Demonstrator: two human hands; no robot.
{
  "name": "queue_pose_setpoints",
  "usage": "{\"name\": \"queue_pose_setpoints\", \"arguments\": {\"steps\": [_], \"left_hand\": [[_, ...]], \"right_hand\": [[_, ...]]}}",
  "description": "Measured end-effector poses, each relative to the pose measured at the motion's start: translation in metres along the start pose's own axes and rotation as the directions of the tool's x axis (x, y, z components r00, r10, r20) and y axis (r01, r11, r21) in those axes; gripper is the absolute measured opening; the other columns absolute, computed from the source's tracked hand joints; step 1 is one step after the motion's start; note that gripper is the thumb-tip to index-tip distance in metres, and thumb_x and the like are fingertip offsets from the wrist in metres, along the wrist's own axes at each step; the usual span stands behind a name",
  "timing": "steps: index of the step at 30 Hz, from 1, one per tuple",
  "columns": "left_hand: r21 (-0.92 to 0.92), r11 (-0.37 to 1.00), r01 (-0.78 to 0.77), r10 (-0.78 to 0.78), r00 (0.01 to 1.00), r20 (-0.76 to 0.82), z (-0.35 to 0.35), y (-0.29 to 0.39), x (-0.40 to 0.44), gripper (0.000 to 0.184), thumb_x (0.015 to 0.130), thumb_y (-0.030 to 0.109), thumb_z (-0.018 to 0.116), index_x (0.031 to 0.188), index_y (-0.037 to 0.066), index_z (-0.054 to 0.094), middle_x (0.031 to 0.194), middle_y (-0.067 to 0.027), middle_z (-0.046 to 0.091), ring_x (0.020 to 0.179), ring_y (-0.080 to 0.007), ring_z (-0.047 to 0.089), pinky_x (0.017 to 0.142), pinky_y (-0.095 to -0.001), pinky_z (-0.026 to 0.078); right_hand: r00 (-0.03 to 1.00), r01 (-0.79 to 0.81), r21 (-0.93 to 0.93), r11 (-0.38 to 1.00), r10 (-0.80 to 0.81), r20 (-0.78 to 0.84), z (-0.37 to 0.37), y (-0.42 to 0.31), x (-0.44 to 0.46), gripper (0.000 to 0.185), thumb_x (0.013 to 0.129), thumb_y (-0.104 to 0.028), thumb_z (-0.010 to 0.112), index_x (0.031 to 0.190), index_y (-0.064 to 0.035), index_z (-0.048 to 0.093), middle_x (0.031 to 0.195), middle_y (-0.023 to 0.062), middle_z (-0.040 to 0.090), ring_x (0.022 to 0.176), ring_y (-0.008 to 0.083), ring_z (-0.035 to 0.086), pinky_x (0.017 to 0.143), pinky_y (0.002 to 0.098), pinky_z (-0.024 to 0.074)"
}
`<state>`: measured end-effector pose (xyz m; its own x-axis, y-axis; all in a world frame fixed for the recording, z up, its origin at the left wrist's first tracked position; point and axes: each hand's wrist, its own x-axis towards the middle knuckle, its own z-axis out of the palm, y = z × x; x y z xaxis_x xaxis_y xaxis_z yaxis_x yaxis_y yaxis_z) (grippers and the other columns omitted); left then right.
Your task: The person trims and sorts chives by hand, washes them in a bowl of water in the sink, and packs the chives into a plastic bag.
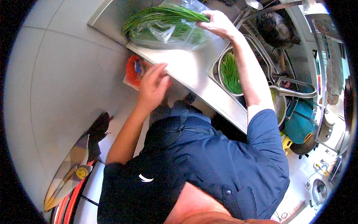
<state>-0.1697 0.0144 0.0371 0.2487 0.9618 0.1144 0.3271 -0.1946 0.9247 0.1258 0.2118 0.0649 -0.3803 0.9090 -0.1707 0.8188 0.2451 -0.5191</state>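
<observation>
My right hand (219, 24) is closed around one end of a bunch of long green chives (167, 15) above the steel counter (182, 61). The bunch stretches left over a clear plastic bag (167, 35), which has more greens in it. My left hand (153, 84) is held out in front of the counter's edge, slightly blurred, fingers apart and with nothing in it. Just beyond it is a red container (133, 71) below the counter. In the sink beside my right forearm, a round bowl holds cut chives (230, 72).
A curved steel faucet (298, 89) reaches over the sink area on the right. A dark wok (278, 28) stands behind it, and a teal container (300, 121) is farther right. Grey tiled wall or floor (67, 74) fills the left side.
</observation>
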Motion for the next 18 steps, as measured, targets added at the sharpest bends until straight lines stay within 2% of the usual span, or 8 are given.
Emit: {"name": "queue_pose_setpoints", "arguments": {"steps": [1, 3, 4, 6, 10, 15, 17, 18], "left_hand": [[0.083, 0.992, -0.099, 0.099, 0.995, 0.005, 0.009, 0.016, 0.020, 0.050, 0.089, 0.010, 0.063, 0.136, -0.002, 0.050, 0.137, -0.0164, 0.055, 0.102, -0.0247, 0.065, 0.087, -0.0325, 0.053], [-0.011, 1.000, -0.006, 0.007, 0.992, 0.123, 0.032, 0.024, 0.055, 0.060, 0.087, 0.016, 0.065, 0.141, -0.001, 0.044, 0.145, -0.0205, 0.047, 0.103, -0.0314, 0.065, 0.088, -0.0383, 0.054], [-0.013, 1.000, -0.006, 0.007, 0.993, 0.118, 0.045, 0.016, 0.070, 0.060, 0.087, 0.016, 0.065, 0.141, -0.001, 0.044, 0.145, -0.0205, 0.047, 0.103, -0.0314, 0.065, 0.088, -0.0383, 0.054], [0.337, 0.935, -0.114, 0.063, 0.985, 0.159, 0.073, -0.010, 0.089, 0.068, 0.088, 0.021, 0.066, 0.146, 0.000, 0.038, 0.145, -0.0240, 0.045, 0.125, -0.0399, 0.053, 0.104, -0.0449, 0.045], [0.384, 0.922, -0.048, -0.072, 0.954, 0.291, 0.092, -0.015, 0.094, 0.066, 0.089, 0.029, 0.064, 0.143, 0.000, 0.039, 0.142, -0.0236, 0.048, 0.122, -0.0400, 0.054, 0.101, -0.0465, 0.047], [0.383, 0.917, -0.110, -0.022, 0.945, 0.325, 0.096, -0.017, 0.092, 0.059, 0.088, 0.027, 0.064, 0.140, 0.006, 0.045, 0.133, -0.0186, 0.055, 0.115, -0.0376, 0.059, 0.095, -0.0463, 0.050], [0.387, 0.914, -0.119, -0.015, 0.945, 0.327, 0.095, -0.018, 0.093, 0.057, 0.088, 0.026, 0.064, 0.139, 0.008, 0.047, 0.131, -0.0170, 0.057, 0.113, -0.0367, 0.060, 0.094, -0.0462, 0.051], [0.376, 0.918, -0.123, -0.011, 0.942, 0.336, 0.093, -0.019, 0.095, 0.056, 0.088, 0.026, 0.064, 0.139, 0.009, 0.048, 0.130, -0.0165, 0.058, 0.112, -0.0365, 0.060, 0.093, -0.0462, 0.051]], "right_hand": [[1.000, 0.001, -0.004, 1.000, -0.001, 0.002, 0.001, -0.001, -0.001, 0.035, 0.086, -0.032, 0.070, 0.111, -0.0074, 0.069, 0.084, 0.0079, 0.069, 0.077, 0.0152, 0.061, 0.076, 0.0343, 0.0495], [0.995, 0.073, 0.032, 0.997, -0.071, -0.063, 0.003, -0.001, -0.002, 0.039, 0.081, -0.038, 0.067, 0.103, -0.0060, 0.069, 0.082, 0.0172, 0.067, 0.073, 0.0267, 0.064, 0.072, 0.0382, 0.0496], [0.995, 0.076, 0.028, 0.997, -0.074, -0.061, 0.002, -0.001, -0.004, 0.039, 0.081, -0.038, 0.067, 0.103, -0.0060, 0.069, 0.082, 0.0172, 0.067, 0.073, 0.0267, 0.064, 0.072, 0.0382, 0.0496], [0.996, 0.039, 0.065, 0.997, -0.034, -0.084, -0.002, -0.001, -0.011, 0.038, 0.082, -0.036, 0.069, 0.103, -0.0049, 0.069, 0.081, 0.0149, 0.068, 0.072, 0.0218, 0.062, 0.072, 0.0359, 0.0492], [0.996, -0.032, 0.124, 0.992, 0.042, -0.077, -0.020, -0.008, -0.026, 0.033, 0.083, -0.031, 0.071, 0.103, -0.0047, 0.069, 0.082, 0.0091, 0.068, 0.074, 0.0154, 0.059, 0.074, 0.0317, 0.0487], [0.997, 0.001, 0.182, 0.983, 0.014, -0.080, -0.024, -0.012, -0.027, 0.036, 0.083, -0.031, 0.071, 0.106, -0.0043, 0.068, 0.086, 0.0096, 0.069, 0.078, 0.0160, 0.061, 0.077, 0.0317, 0.0491], [0.996, 0.044, 0.203, 0.978, -0.028, -0.083, -0.020, -0.019, -0.027, 0.024, 0.085, -0.024, 0.073, 0.100, -0.0062, 0.068, 0.076, -0.0047, 0.060, 0.070, 0.0057, 0.049, 0.065, 0.0248, 0.0424], [0.986, 0.138, 0.236, 0.962, -0.112, -0.122, -0.015, -0.018, -0.023, 0.023, 0.084, -0.023, 0.074, 0.100, -0.0072, 0.068, 0.076, -0.0050, 0.059, 0.068, 0.0045, 0.048, 0.061, 0.0238, 0.0405]]}}
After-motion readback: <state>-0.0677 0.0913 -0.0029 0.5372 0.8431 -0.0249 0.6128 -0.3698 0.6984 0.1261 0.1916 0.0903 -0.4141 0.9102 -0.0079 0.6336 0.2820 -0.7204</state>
